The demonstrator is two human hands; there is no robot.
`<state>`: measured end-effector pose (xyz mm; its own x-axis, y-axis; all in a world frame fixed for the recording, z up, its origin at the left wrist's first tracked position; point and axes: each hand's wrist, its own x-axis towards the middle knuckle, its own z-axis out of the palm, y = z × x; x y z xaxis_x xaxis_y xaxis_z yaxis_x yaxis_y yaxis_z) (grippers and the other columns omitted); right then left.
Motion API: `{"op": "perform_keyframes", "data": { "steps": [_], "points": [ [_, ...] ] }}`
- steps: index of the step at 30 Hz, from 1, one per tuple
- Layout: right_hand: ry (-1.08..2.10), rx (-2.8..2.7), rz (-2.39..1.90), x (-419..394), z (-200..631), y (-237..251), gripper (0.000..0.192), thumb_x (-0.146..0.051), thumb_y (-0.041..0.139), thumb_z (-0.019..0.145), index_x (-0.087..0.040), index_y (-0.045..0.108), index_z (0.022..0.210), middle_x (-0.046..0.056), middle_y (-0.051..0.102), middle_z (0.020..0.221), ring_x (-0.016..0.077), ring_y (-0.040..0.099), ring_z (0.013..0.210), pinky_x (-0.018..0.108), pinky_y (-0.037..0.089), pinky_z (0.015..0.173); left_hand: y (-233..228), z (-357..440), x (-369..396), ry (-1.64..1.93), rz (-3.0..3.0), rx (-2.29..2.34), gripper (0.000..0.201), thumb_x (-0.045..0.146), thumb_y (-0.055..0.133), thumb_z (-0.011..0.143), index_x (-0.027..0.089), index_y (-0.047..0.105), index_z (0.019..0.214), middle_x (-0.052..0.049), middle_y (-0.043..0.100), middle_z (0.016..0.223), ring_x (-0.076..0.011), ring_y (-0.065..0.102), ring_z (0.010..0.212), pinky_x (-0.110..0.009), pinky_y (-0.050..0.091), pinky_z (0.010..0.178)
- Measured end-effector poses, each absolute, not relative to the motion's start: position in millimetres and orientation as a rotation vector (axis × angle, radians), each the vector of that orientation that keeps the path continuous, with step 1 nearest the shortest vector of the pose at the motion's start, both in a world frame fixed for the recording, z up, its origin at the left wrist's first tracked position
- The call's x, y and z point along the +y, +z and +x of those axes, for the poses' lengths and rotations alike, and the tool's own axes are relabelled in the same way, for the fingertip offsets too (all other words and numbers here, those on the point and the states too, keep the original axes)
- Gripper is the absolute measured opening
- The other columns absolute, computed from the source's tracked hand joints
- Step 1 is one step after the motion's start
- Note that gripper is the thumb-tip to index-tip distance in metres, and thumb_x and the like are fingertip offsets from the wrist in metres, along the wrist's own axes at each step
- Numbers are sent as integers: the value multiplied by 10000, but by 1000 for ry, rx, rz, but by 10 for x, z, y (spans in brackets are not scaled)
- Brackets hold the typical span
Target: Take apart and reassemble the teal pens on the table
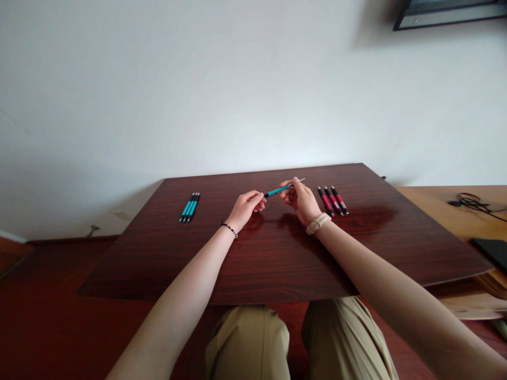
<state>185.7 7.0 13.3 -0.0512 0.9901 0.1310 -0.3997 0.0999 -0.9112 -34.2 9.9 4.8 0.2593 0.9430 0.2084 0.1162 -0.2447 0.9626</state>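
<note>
Above the dark table my left hand (250, 207) pinches the black end of a teal pen (277, 190), which tilts up to the right. At the pen's other end my right hand (300, 199) is closed, thumb and fingertips around a thin pale rod (301, 180) that looks like a pen refill. The rod lies in line with the barrel; my fingers hide where they meet. Left of my hands, several teal pens (189, 207) with black ends lie side by side. Just right of my right hand are three pink-and-black pens (333, 201) in a row.
The dark wooden table (273, 258) stands against a pale wall, its near edge over my knees. To the right, a lighter wooden desk (428, 198) holds a coiled black cable (469, 201) and a flat black object (491, 250). A wall-mounted screen (451, 18) hangs upper right.
</note>
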Motion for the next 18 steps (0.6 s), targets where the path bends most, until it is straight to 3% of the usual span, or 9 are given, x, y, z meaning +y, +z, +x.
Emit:
{"op": "perform_keyframes", "data": {
  "steps": [7,14,18],
  "points": [
    [1332,-1008,-800,69,1854,136,548,-758,688,938,-213,741,954,24,708,726,123,613,600,238,495,586,62,-317,84,1170,1579,1024,256,426,773,880,185,704,931,-26,705,807,-143,634,717,-272,466,670],
    [1344,-1011,-770,87,1857,107,551,-748,705,928,-202,760,973,24,716,739,113,606,611,227,495,599,80,-314,66,1114,1557,1014,388,544,652,970,174,719,875,-46,683,761,-150,627,698,-278,438,641],
    [1346,-1019,-781,83,1857,113,552,-758,697,929,-209,751,965,24,714,739,120,610,611,234,498,598,93,-315,56,1140,1571,1023,305,480,694,939,182,706,873,-27,666,735,-149,617,689,-280,443,650]
  ]
}}
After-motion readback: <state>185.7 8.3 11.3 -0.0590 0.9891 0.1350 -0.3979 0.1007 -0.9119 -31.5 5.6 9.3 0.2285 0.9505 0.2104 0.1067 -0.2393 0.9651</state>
